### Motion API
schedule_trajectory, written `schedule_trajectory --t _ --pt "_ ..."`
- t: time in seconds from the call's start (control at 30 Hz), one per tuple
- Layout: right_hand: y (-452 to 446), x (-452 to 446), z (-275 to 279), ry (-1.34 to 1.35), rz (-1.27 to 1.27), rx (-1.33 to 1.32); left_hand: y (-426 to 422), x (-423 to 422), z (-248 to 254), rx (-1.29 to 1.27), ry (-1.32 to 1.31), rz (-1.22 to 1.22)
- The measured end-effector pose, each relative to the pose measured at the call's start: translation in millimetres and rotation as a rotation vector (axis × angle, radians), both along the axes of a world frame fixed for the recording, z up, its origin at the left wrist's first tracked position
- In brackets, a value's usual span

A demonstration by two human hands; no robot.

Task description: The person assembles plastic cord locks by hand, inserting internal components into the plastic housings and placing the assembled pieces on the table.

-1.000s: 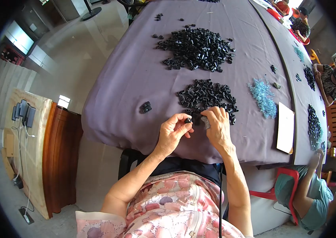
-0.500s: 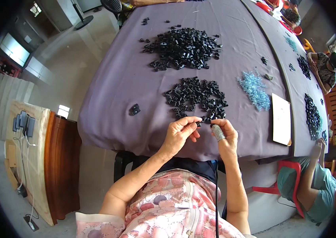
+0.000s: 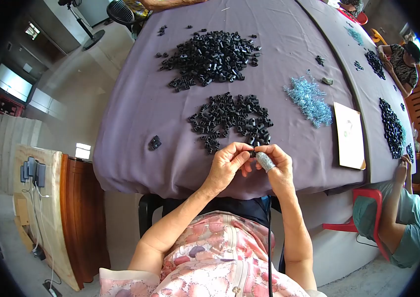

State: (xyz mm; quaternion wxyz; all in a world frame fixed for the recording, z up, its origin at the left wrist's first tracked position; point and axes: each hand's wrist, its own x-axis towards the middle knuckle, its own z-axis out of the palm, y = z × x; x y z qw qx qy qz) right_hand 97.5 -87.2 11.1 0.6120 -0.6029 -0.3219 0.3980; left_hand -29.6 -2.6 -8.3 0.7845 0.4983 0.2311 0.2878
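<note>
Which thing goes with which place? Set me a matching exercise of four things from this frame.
1. Glittery silver finger covering
2. Pale rectangular card
3. Larger pile of small black pieces
4. Pile of thin light-blue pieces

A. Beyond the smaller black pile
B. Between the smaller black pile and the card
C. On the right hand
D. Farthest right of the four

1-C, 2-D, 3-A, 4-B
</note>
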Motion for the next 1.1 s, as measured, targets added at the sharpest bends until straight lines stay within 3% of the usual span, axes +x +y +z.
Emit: schedule_trajectory --t 0.37,0.83,1.1 --pt "-0.7 4.5 -1.0 0.036 0.046 -0.001 -1.2 -3.4 0.0 0.222 0.086 -0.006" --pt "1.7 4.6 -4.0 0.186 0.102 0.106 0.3 -6.0 -3.4 0.074 0.015 -0.066" --pt "-0.7 8.9 -6.0 0.042 0.174 0.064 1.2 -6.5 -3.2 0.171 0.039 -0.100"
